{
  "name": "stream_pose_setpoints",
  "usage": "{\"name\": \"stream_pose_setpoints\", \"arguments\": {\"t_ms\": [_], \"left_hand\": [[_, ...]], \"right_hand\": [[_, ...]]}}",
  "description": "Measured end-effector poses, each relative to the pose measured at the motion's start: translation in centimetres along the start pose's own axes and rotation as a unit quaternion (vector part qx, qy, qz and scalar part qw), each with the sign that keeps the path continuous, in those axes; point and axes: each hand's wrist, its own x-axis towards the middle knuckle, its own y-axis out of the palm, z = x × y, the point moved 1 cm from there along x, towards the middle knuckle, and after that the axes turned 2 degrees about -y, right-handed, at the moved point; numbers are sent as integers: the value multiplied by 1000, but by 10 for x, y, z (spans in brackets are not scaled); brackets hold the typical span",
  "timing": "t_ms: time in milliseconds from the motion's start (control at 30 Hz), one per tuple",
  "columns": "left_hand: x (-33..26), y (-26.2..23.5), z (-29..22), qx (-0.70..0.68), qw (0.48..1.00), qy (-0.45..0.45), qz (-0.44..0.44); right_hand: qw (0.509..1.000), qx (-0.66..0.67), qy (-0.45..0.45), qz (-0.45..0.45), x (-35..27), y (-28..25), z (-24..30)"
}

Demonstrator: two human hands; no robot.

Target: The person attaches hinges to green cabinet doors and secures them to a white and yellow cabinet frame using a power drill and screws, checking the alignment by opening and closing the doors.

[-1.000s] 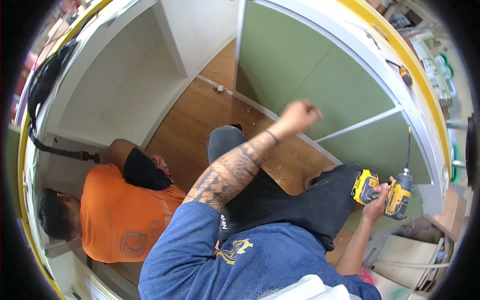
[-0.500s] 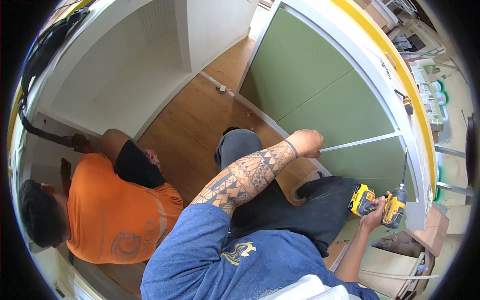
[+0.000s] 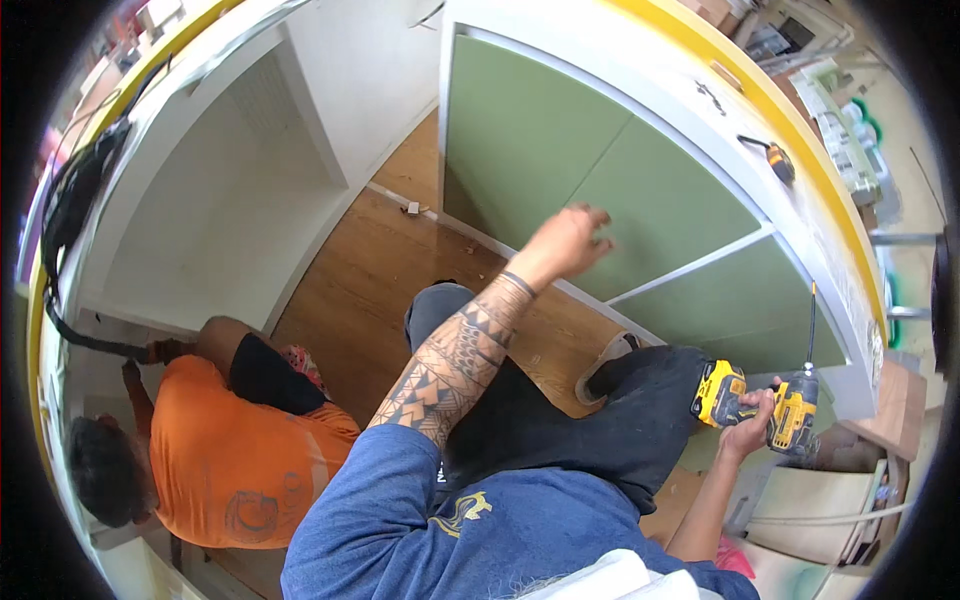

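Yellow-and-black cordless drill [image 3: 760, 405] at lower right of frame, long bit pointing up along the white cabinet frame [image 3: 800, 250]. Right hand [image 3: 748, 432] clamped round its grip. Left hand [image 3: 570, 240] at centre, raised before the green panel [image 3: 560, 160], fingers loosely curled and holding nothing; contact with the panel not determinable.

Step in hand, by judgement: positioning or steadying at the panel ahead of driving a fastener, drill held in reserve. Next move likely calls for bringing the bit up square to a fixing point on the frame while bracing the panel against shifting.

White rail [image 3: 690, 268] dividing the green panels at right of centre. Wooden floor [image 3: 370, 290] beneath. Second person in orange shirt [image 3: 230, 460] at lower left, reaching into the open white compartment [image 3: 200, 210].

Hidden or unclear: no screw or fixing point discernible; drill trigger covered by fingers; second person's hands cut off against the compartment wall; small object on the floor near the panel corner too small to identify; rim distortion bending all edges.
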Motion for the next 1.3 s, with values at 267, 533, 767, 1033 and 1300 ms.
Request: {"name": "stream_pose_setpoints", "arguments": {"t_ms": [267, 533, 767, 1033, 1300], "left_hand": [[56, -51, 2, -16, 960, 38, -275], [106, -75, -14, 193, 961, 98, -172], [110, -70, -25, 252, 955, 79, -132], [111, -73, -34, 268, 952, 53, -141], [50, -106, -65, 325, 932, 45, -156]], "right_hand": [[997, 58, 43, -1, -5, -5, -16], [999, -16, 33, -22, -12, 3, -9], [993, -113, 0, 21, -13, -5, -7], [993, -115, -17, 37, -14, 3, 1], [994, -81, 45, 54, -15, -2, 0]]}}
